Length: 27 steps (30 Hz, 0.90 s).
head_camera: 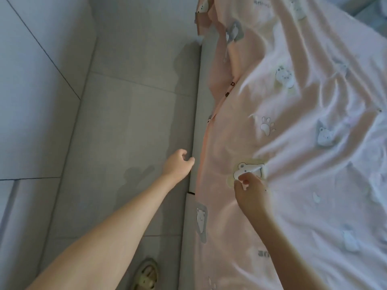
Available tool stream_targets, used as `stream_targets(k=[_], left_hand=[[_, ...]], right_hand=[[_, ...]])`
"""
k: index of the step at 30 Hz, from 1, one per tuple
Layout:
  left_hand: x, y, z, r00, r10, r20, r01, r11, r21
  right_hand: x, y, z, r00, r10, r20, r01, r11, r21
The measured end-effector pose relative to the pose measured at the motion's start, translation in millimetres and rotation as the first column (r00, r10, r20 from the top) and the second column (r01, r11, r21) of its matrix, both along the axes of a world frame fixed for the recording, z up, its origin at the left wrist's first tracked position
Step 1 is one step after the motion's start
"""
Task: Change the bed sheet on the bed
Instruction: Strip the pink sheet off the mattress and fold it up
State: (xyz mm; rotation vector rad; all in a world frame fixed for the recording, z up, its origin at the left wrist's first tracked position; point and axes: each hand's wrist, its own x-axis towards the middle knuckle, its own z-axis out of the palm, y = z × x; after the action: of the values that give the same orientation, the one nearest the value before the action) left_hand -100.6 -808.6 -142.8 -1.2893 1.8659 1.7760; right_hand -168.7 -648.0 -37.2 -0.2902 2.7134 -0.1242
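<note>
While the head view looks down along the bed's side, the sheet lies spread over the bed, pink with bear prints, rumpled toward the far right, its long edge running away from the person along the grey bed rail; that edge hangs just inside the rail, not yet tucked, by my reading. Right hand is on the sheet near the edge, fingers pinched on a small fold of fabric beside a bear print; left hand hangs off the bed over the floor, fingers loosely curled, holding nothing, fingertips just beside the rail. So the sheet lies to the right of both hands' line, and the right hand is the one already on it; the left is nearer the edge itself. Any pull to straighten would likely run along that edge, away from the body. A sandal shows at the bottom, on the floor.
</note>
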Motion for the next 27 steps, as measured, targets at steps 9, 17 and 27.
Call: stream_targets(k=[9, 17, 27], left_hand=[[-149.2, -65.7, 65.1, 0.974, 0.216, -0.07, -0.207, 0.972, 0.111], [-302.8, -122.4, 58.0, 0.946, 0.322, -0.036, -0.295, 0.902, 0.315], [-322.3, -244.1, -27.4, 0.903, 0.384, 0.191, -0.388, 0.922, -0.021]], right_hand=[[-146.3, -58.2, 53.0, 0.998, 0.052, -0.02, -0.054, 0.993, -0.103], [-265.4, -129.7, 43.0, 0.99, 0.131, -0.052, -0.137, 0.98, -0.147], [-354.1, -225.1, 16.4, 0.997, 0.058, -0.06, -0.064, 0.992, -0.109]])
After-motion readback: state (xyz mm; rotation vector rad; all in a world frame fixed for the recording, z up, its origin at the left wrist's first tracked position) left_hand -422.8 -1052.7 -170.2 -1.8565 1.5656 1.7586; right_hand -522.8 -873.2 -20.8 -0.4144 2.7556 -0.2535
